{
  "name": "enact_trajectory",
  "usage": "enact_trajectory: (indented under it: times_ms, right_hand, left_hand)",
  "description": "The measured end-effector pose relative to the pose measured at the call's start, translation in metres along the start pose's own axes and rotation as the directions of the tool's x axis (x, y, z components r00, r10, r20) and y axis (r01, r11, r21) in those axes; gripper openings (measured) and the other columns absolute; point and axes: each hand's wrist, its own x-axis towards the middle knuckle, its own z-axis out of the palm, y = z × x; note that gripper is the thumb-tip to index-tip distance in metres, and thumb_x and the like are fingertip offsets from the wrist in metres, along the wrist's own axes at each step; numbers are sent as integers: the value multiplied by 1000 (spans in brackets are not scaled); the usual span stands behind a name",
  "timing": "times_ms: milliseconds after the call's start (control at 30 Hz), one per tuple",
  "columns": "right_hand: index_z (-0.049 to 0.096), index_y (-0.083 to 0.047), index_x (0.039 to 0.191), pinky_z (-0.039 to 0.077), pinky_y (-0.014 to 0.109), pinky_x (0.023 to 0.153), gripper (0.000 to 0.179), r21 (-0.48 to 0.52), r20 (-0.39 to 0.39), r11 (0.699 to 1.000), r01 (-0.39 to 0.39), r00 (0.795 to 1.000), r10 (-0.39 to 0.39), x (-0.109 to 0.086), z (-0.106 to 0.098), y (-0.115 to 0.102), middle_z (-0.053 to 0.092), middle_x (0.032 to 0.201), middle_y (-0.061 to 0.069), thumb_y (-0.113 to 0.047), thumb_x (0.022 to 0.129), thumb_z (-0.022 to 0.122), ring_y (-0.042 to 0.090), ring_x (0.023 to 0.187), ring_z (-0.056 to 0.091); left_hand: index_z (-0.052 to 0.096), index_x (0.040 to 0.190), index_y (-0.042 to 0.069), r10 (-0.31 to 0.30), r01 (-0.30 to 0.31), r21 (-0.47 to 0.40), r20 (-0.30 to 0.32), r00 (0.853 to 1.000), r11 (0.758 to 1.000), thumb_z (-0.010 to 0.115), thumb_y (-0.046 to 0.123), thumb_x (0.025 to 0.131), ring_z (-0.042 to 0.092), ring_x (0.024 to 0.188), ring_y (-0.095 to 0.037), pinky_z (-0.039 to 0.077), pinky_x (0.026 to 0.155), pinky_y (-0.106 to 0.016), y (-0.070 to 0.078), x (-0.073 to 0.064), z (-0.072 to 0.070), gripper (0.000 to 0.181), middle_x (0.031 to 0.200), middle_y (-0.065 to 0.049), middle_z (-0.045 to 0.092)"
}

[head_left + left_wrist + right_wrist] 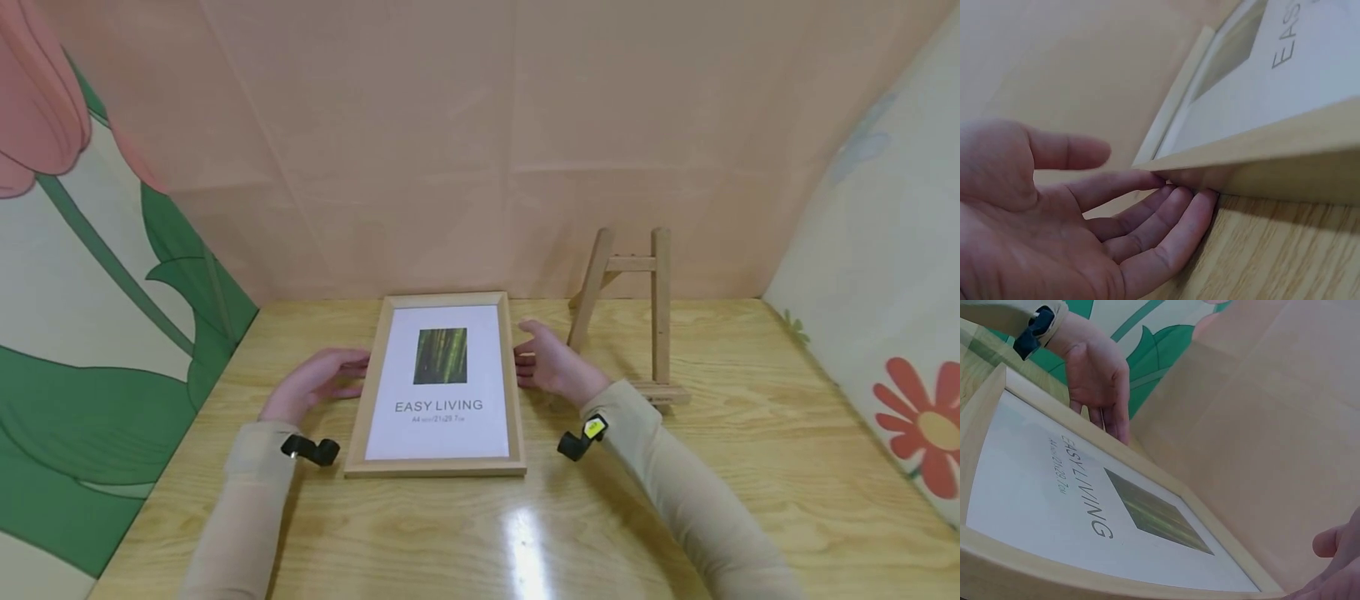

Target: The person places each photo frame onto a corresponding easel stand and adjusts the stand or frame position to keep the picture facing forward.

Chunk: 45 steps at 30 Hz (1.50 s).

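A light wooden picture frame [437, 384] lies face up on the table, its white insert printed "EASY LIVING" below a small green picture [441, 356]. At its left side is my left hand [318, 385], fingers extended with the tips right at the frame's lower edge. The left thumb [1072, 151] stands up, apart from the frame. My right hand [553, 363] is at the opposite side, fingertips against the frame's right edge and thumb raised. In the right wrist view only part of the right hand [1335, 569] shows, at the lower right corner.
A small wooden easel [660, 308] stands at the back right, just beyond my right hand. The wood-grain table [420, 533] meets a pink cloth backdrop [450, 150] behind and flower-patterned panels [862, 275] at the sides. Black straps with small devices sit on both wrists.
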Motion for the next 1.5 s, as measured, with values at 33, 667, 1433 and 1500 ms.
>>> enact_trajectory:
  times_ms: [33,667,1433,1500]
  right_hand:
    - [23,11,140,40,35,91,73,-6,4,1000,3,1000,-3,0,0,0,39,117,19,-46,97,37,28,102,43]
    - [45,5,111,40,42,99,22,-36,58,993,113,992,-110,-8,2,-3,46,115,20,-11,99,39,25,95,53]
    - [26,-8,151,46,42,97,68,-286,130,851,440,898,-421,-52,2,-9,40,137,22,6,89,51,31,113,51]
    - [27,-11,151,45,41,98,67,-308,121,833,460,887,-446,-58,2,-13,41,137,21,4,91,52,31,115,50]
  left_hand:
    - [56,130,10,-2,2,4,-1,1000,1000,51,26,98,54,117,-25,51,92,-41,0,0,0,36,129,-8,57]
    - [45,139,2,38,-38,-6,39,999,999,51,22,99,58,113,-28,50,94,-42,13,-17,3,45,130,-17,57]
    - [36,145,2,361,-365,-77,-53,931,928,64,4,91,59,108,-19,52,90,-38,41,-61,10,61,138,-25,44]
    - [36,145,-1,386,-389,-82,-54,921,918,64,3,91,60,107,-18,53,89,-36,46,-65,12,61,136,-23,46]
